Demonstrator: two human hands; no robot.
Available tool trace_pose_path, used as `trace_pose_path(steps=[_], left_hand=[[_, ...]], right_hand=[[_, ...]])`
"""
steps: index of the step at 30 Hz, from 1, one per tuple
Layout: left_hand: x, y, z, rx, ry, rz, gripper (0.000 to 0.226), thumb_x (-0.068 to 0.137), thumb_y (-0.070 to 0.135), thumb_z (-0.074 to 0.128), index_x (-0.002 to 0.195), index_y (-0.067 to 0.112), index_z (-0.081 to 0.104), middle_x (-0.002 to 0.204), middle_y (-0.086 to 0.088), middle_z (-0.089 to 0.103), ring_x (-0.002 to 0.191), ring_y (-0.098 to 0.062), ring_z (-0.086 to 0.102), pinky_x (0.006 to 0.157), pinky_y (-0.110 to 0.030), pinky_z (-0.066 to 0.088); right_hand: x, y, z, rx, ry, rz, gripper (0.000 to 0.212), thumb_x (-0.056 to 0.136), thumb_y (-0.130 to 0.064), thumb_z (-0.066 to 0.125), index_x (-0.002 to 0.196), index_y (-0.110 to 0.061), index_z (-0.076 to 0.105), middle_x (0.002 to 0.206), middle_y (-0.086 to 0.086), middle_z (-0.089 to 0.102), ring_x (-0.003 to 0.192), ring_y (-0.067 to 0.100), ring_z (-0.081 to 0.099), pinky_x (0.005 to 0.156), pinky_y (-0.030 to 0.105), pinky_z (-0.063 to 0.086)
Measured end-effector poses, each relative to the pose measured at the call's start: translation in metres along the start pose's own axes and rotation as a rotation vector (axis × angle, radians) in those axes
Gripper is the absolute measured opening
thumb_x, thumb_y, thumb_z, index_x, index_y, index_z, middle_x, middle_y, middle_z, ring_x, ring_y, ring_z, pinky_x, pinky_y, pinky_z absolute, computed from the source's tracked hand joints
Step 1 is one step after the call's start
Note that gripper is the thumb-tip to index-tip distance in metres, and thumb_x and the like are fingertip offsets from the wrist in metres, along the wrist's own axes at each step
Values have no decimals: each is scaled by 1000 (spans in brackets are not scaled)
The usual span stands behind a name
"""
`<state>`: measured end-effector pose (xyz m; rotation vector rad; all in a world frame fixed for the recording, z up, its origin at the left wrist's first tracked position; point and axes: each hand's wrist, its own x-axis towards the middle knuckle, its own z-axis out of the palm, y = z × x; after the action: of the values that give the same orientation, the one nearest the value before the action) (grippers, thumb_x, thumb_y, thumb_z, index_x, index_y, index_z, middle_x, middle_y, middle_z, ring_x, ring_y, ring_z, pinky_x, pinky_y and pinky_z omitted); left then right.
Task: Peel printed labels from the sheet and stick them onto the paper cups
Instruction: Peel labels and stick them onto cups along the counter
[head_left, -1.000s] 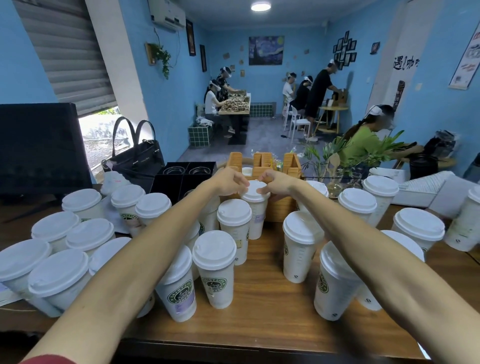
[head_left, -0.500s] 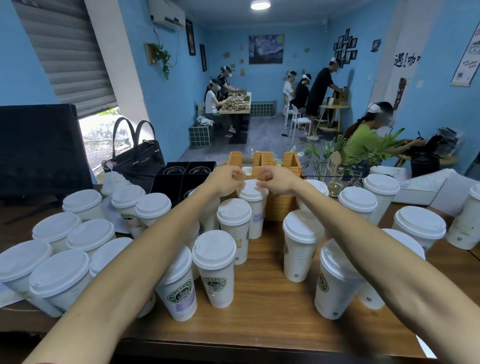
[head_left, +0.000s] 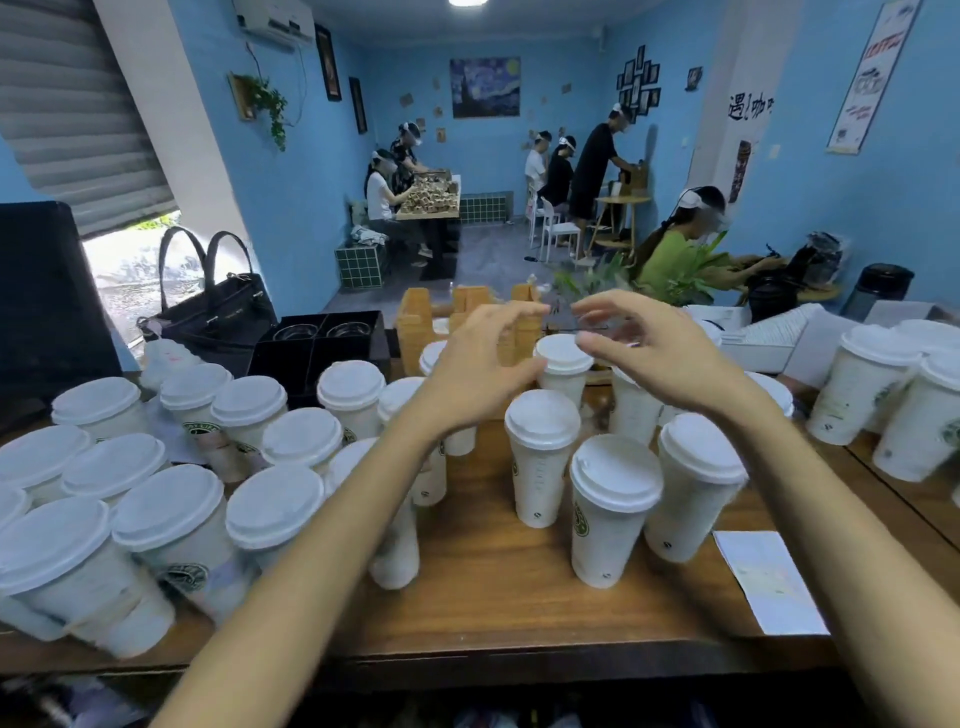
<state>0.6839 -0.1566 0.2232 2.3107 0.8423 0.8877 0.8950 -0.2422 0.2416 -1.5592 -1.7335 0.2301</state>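
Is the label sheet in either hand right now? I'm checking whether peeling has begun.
No: the label sheet lies flat on the table near its right front edge, while the left hand and right hand hover over the cups.

Bright, even room light from a ceiling lamp (head_left: 467, 2) – daylight glares white under the half-raised shutter (head_left: 78, 104). Wide-angle bending at the edges; both hands and the near cups are smeared by motion blur
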Motion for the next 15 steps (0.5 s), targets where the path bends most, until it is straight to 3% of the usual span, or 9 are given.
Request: trace_pose_path(steps=[4, 7, 12, 15], left_hand=[[-31, -16, 47, -210, 117, -116, 68, 82, 16, 69, 141, 47, 50, 148, 10, 44, 138, -5, 40, 118, -38, 34], [-52, -33, 74, -195, 150, -148, 75, 81, 18, 67, 142, 54, 44, 157, 6, 35, 149, -10, 29, 124, -47, 28], [-66, -49, 97, -219, 150, -190, 93, 83, 7, 68, 141, 68, 31, 165, 17, 9, 155, -4, 7, 127, -45, 17], [-62, -56, 103, -230, 113, -214, 99, 83, 5, 70, 144, 67, 25, 167, 14, 5, 155, -1, 3, 122, -35, 14]], right_hand=[[-77, 16, -6, 147, 155, 92, 27, 97, -31, 68, 124, -36, 66, 119, -22, 65, 104, -6, 63, 81, 8, 50], [-117, 32, -2, 217, 229, 184, 27, 96, -25, 69, 119, -39, 66, 114, -24, 67, 104, -6, 64, 78, 9, 51], [-164, 54, 13, 316, 401, 279, 25, 94, -13, 72, 111, -31, 71, 113, -17, 72, 102, 4, 67, 82, 16, 52], [-191, 75, 24, 314, 478, 352, 24, 93, -7, 72, 106, -27, 73, 106, -12, 73, 99, 8, 68, 82, 15, 52]])
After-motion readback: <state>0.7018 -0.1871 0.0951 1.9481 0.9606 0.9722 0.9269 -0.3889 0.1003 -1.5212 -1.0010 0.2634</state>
